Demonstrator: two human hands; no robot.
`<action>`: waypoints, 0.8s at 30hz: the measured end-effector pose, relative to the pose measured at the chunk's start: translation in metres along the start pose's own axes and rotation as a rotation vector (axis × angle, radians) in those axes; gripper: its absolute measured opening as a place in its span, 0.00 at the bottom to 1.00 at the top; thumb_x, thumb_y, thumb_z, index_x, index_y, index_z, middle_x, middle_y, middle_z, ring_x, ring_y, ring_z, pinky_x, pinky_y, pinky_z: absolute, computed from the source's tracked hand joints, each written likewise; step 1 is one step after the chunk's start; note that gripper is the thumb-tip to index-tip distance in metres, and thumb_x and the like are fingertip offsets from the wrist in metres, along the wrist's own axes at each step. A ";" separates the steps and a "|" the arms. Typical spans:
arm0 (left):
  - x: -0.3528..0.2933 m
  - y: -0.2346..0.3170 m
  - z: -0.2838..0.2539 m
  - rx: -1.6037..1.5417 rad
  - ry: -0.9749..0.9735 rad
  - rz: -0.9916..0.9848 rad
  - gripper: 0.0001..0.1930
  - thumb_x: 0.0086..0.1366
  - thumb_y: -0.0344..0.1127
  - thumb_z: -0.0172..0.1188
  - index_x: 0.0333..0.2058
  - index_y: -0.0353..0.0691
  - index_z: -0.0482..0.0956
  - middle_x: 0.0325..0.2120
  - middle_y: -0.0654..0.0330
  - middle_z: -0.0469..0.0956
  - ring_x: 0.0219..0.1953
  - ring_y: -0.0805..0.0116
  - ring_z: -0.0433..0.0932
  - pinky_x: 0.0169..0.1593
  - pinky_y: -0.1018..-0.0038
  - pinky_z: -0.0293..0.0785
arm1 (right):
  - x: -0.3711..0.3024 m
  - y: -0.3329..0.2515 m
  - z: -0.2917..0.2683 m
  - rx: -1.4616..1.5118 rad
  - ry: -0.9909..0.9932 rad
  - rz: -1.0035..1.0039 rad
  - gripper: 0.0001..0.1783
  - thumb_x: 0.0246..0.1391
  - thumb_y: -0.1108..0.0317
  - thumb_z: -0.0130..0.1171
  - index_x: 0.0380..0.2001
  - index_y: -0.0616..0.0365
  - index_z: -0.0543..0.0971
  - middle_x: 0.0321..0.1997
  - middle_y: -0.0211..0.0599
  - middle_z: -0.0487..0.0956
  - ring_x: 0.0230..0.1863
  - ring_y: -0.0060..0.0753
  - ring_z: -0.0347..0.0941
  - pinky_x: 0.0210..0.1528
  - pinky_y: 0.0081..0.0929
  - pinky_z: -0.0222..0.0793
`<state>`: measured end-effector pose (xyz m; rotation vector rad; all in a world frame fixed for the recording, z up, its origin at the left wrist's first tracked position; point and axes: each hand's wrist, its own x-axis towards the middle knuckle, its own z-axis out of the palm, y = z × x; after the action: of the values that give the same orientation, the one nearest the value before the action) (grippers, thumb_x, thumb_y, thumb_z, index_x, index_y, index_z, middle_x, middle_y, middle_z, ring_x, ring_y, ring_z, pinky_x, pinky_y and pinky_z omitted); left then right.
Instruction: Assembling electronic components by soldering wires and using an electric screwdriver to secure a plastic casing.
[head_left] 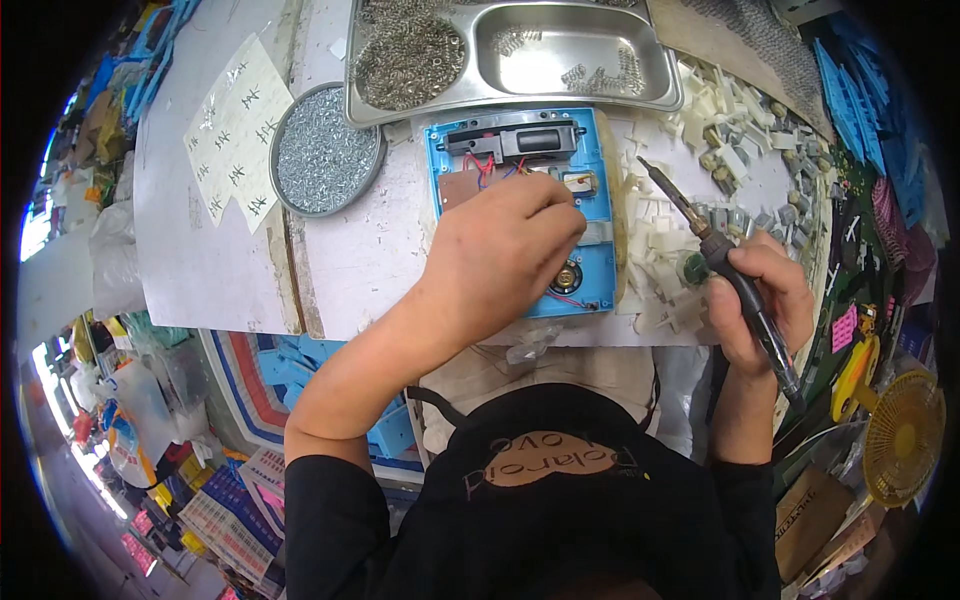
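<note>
My left hand (505,240) reaches over a blue plastic casing (603,215). Its fingers are curled down into the casing, and their tips are hidden, so what they pinch does not show. Inside the casing lie a black module (515,143), red and blue wires, a brown board (458,189) and a small round speaker (567,277). To the right of the casing, my right hand (765,305) is closed around the black handle of a soldering iron (728,262). The iron's tip points up and left, apart from the casing.
Beyond the casing stands a metal tray (520,97) with springs in its compartments. A round dish of small screws (327,150) and a marked paper sheet (240,130) lie to the left. White plastic parts (715,115) are heaped at right, with a yellow fan (905,438) below.
</note>
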<state>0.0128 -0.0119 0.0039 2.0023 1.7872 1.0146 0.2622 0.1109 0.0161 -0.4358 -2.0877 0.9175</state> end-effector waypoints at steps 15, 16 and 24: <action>-0.002 -0.004 -0.021 -0.164 -0.146 -0.085 0.06 0.58 0.27 0.67 0.34 0.39 0.80 0.39 0.58 0.76 0.38 0.57 0.80 0.39 0.65 0.76 | -0.002 -0.007 -0.008 0.187 -0.095 0.105 0.17 0.45 0.77 0.70 0.40 0.65 0.79 0.24 0.36 0.76 0.22 0.27 0.68 0.25 0.23 0.60; -0.003 -0.007 -0.022 -0.157 -0.170 -0.057 0.07 0.57 0.25 0.68 0.34 0.39 0.80 0.41 0.57 0.75 0.39 0.58 0.79 0.40 0.67 0.75 | -0.003 -0.008 -0.010 0.182 -0.128 0.131 0.16 0.42 0.75 0.70 0.37 0.64 0.80 0.23 0.34 0.75 0.20 0.25 0.66 0.24 0.22 0.57; -0.002 -0.010 -0.026 -0.108 -0.242 -0.002 0.10 0.55 0.23 0.68 0.35 0.39 0.79 0.43 0.58 0.75 0.41 0.55 0.78 0.42 0.65 0.76 | 0.004 -0.008 0.005 0.273 -0.273 0.193 0.13 0.42 0.75 0.70 0.34 0.63 0.81 0.22 0.32 0.75 0.19 0.23 0.65 0.22 0.22 0.55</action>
<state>-0.0118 -0.0184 0.0161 1.9635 1.5742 0.8104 0.2558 0.1056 0.0226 -0.3893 -2.1439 1.4240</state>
